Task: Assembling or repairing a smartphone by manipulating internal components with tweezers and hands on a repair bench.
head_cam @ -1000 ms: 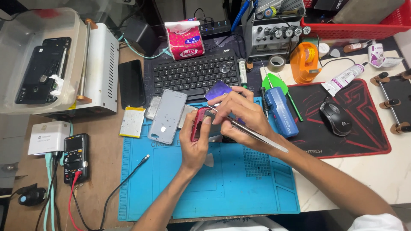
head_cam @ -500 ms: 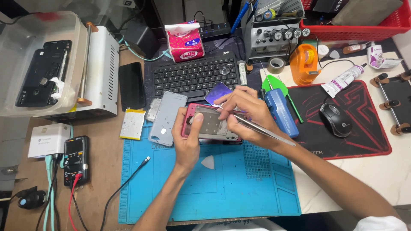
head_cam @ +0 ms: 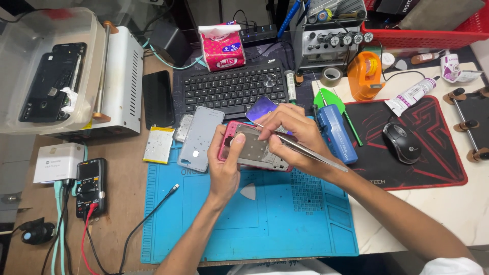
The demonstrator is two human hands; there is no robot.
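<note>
Bracing the opened pink-framed phone [head_cam: 253, 147] over the blue mat [head_cam: 244, 224], left hand [head_cam: 225, 163] has fingers clamped on its left edge so it can't slide. Right hand [head_cam: 290, 135] fingers pinch metal tweezers [head_cam: 305, 150], tip angled into the chassis. Grey back cover [head_cam: 201, 137] lies parked just beside, on the surface.
</note>
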